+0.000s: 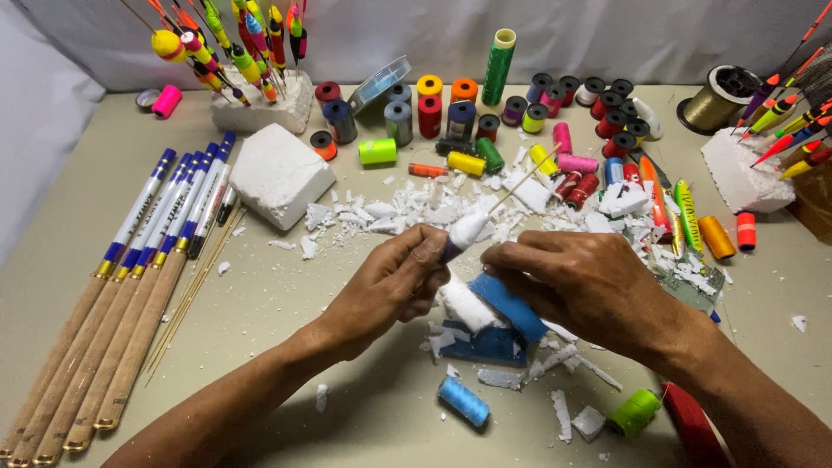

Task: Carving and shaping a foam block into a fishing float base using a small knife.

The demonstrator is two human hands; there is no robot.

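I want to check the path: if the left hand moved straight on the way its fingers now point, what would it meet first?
The left hand points right, holding a white foam float body on a thin stick. Straight on, it would probably first meet the fingers of the right hand, which look almost touching; depth is unclear.

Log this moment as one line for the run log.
left hand: holds white foam float on thin stick | right hand: blue sanding block | table: foam scraps, thread spools

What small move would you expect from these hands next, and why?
Probably a slight turn of the white foam float by the left hand, so the right hand can rub another side. The float sits on a thin stick, and foam crumbs litter the table.
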